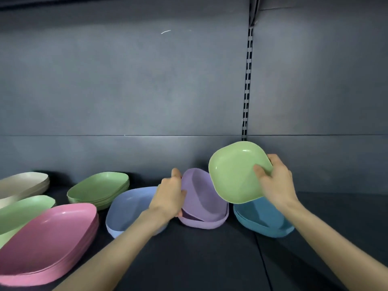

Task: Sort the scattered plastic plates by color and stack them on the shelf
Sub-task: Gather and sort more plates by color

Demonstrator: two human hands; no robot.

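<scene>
Sorting seemingly nearing its end: right hand (277, 181) is gripping a stray green plate (237, 171), left hand (170, 196) is holding a tilted purple plate (201, 190).

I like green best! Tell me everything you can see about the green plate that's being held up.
The light green, rounded-square plastic plate looks smooth and shiny, with a shallow raised rim. The right hand grips its right edge, thumb inside, holding it tilted in the air above the stack of teal blue plastic plates.
</scene>
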